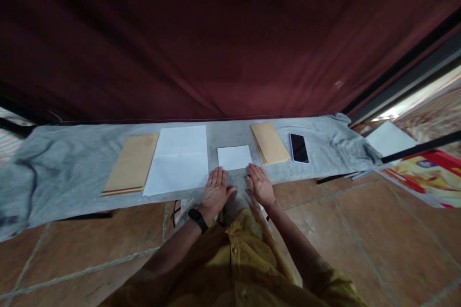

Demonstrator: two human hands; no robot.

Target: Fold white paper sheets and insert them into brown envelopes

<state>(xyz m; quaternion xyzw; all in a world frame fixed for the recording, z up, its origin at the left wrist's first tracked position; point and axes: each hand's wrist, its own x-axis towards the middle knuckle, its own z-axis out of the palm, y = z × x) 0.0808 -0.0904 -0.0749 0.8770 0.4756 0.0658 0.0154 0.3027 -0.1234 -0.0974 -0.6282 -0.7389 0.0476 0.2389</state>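
A small white rectangle of paper [234, 157], perhaps folded, lies flat on the grey cloth in front of me. My left hand [215, 189] rests palm down with fingers stretched out, its fingertips at the paper's near left corner. At the near right corner, the fingertips of my right hand [259, 183] touch or nearly touch the paper, fingers extended. Left of it lies a large white sheet [180, 158] with faint creases. Brown envelopes [131, 160] are stacked at the far left. More brown envelopes [271, 143] lie to the right of the small paper.
A smartphone [298, 147] lies right of the envelopes. The grey cloth [338, 148] covers a long narrow table. A dark red curtain [216, 48] hangs right behind it. Beyond the right end are a red and yellow printed package [428, 172] and a white sheet [391, 139].
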